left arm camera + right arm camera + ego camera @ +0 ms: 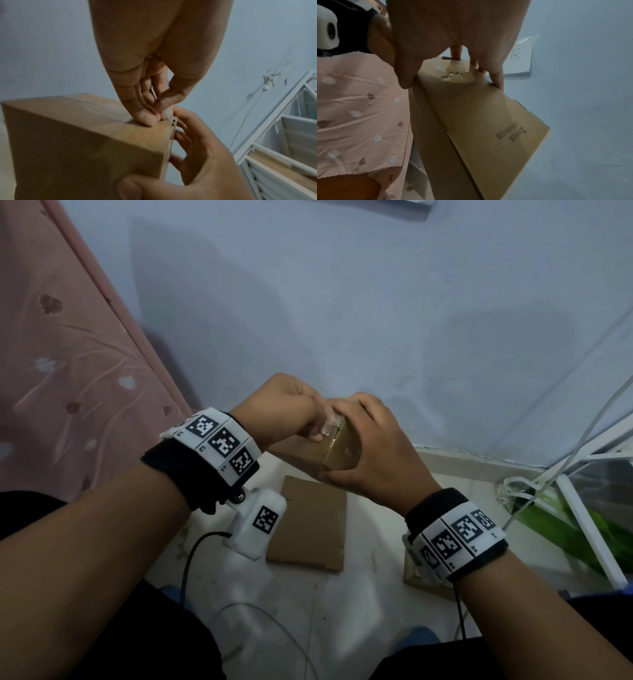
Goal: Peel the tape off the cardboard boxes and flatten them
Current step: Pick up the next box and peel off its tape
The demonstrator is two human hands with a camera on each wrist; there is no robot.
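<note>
A small brown cardboard box is held in the air between both hands. My left hand reaches over the top and pinches a lifted end of clear tape at the box's upper edge. The left wrist view shows that pinch up close: fingertips of the left hand hold the tape strip at the corner of the box. My right hand grips the box's right end, thumb on one side and fingers on the other. The box carries printed text.
A flattened cardboard piece lies on the pale floor below the hands. A pink patterned sheet hangs at the left. A white rack with cables stands at the right, the blue wall behind. A wooden frame sits under my right wrist.
</note>
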